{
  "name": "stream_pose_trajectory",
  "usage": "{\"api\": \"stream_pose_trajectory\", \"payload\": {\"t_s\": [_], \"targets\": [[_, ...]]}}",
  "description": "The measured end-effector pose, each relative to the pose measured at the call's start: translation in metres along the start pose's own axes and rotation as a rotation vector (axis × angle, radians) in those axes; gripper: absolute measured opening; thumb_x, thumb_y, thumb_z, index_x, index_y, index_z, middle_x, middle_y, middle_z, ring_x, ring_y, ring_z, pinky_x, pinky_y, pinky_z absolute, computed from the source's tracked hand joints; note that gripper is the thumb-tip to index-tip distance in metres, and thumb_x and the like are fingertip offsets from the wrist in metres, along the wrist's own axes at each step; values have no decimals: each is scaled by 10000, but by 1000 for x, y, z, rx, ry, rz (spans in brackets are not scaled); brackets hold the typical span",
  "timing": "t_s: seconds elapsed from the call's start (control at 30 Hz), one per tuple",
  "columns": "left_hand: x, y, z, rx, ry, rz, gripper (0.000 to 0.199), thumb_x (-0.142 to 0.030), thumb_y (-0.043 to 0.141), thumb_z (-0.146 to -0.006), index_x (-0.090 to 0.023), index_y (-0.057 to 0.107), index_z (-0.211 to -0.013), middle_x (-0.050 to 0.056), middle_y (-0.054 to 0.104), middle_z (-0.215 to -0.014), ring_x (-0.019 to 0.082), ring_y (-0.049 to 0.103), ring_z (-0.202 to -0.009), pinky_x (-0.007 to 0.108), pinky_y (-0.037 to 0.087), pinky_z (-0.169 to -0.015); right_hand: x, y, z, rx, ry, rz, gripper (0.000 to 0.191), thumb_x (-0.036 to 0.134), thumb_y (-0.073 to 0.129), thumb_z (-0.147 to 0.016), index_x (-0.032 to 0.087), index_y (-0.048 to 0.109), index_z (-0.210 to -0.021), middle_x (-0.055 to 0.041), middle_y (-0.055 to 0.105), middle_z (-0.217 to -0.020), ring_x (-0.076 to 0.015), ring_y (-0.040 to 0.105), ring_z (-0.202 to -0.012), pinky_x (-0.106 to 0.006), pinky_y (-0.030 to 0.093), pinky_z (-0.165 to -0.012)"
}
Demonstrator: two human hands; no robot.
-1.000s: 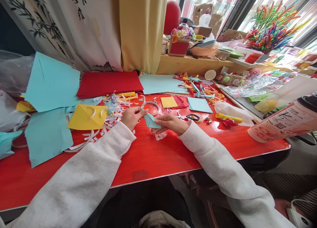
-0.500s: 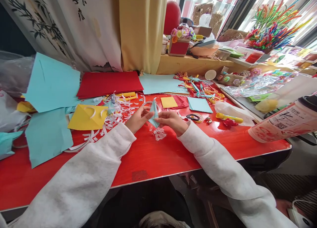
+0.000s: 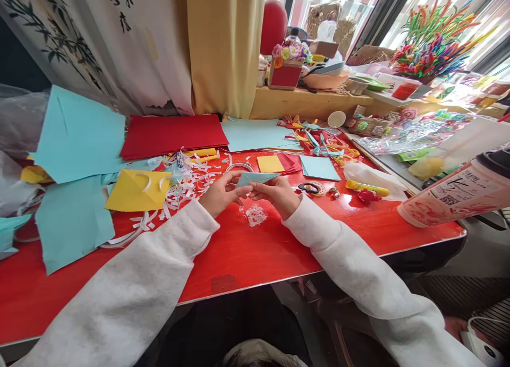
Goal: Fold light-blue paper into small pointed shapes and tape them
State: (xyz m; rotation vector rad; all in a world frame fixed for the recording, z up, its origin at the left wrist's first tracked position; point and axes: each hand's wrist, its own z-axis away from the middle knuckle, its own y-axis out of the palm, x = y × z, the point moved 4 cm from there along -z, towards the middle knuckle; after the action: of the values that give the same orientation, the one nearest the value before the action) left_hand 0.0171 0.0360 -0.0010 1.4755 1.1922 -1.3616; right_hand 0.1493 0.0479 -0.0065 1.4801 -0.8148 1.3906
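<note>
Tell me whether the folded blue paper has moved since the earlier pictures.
Yes. Held by the left hand and right hand, the folded blue paper has shifted right, its tip now near the yellow square's near edge.

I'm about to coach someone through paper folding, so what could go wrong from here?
The small folded blue paper is pinched between left hand and right hand, so uneven pressure might skew or crease it. The large cup is near the edge of the red table; a bump could tip it. Loose white strips lie by the left hand and might cling to the sleeve.
</note>
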Motion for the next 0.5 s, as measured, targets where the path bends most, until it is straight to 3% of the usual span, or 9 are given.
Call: {"api": "stream_pose_trajectory", "payload": {"t_s": [0.13,0.27,0.4,0.5], "targets": [[1,1,1,20,-19,4,284,-320,617,-631,-128,570,-834,1,538,-664,93,525,-524,248,491,-519,0,3,1,52,52,-26,211,266,646,-624,81,605,-717,-47,620,-606,-105,593,-548,-235,507,-592],[1,-5,1,-30,-59,17,293,-334,609,-633,-115,599,-827,7,550,-668,81,510,-498,245,491,-504,4,-2,1,0,-16,-79,232,236,634,-644,140,557,-841,-10,623,-612,-107,610,-574,-239,513,-604],[1,-3,1,-26,-70,63,403,-308,628,-617,-157,565,-986,13,578,-749,83,530,-502,257,505,-498,3,-6,0,-35,-32,-67,197,216,644,-633,138,533,-775,-13,626,-589,-122,621,-567,-255,522,-611],[2,0,2,7,-86,73,480,-286,628,-622,-188,526,-1081,2,583,-699,90,540,-484,249,500,-466,1,-7,0,-12,16,-60,169,197,646,-630,128,531,-734,-28,636,-607,-131,630,-587,-243,526,-604]]}}
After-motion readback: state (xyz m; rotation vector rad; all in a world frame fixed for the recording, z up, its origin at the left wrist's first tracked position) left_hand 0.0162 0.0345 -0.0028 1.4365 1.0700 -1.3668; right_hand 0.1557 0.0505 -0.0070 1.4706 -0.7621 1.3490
